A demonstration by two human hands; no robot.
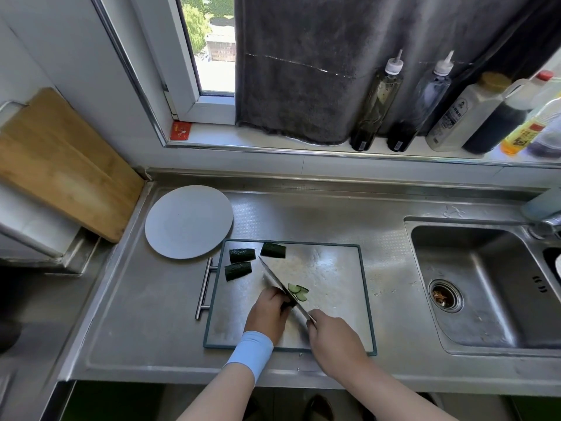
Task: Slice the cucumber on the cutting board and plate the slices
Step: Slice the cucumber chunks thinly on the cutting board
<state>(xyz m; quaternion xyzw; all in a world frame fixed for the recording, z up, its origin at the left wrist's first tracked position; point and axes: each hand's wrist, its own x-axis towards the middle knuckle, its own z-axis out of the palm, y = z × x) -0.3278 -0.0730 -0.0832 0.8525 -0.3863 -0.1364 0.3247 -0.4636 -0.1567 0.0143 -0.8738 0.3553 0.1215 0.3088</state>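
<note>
A steel cutting board (334, 284) with a dark rim lies on the counter. Three dark green cucumber chunks (242, 255) lie at its far left corner. My left hand (268, 311) curls over a cucumber piece that is mostly hidden under the fingers. My right hand (332, 338) grips the handle of a knife (274, 278), whose blade runs diagonally away from me, against my left fingers. A few thin cucumber slices (298, 291) lie just right of the blade. A round grey plate (188, 221) sits bare beyond the board's left corner.
A sink (473, 287) with a drain lies to the right. Several sauce bottles (376, 101) stand on the windowsill in front of a grey towel. A wooden board (60, 162) leans at the far left. The board's bar handle (205, 288) sticks out left.
</note>
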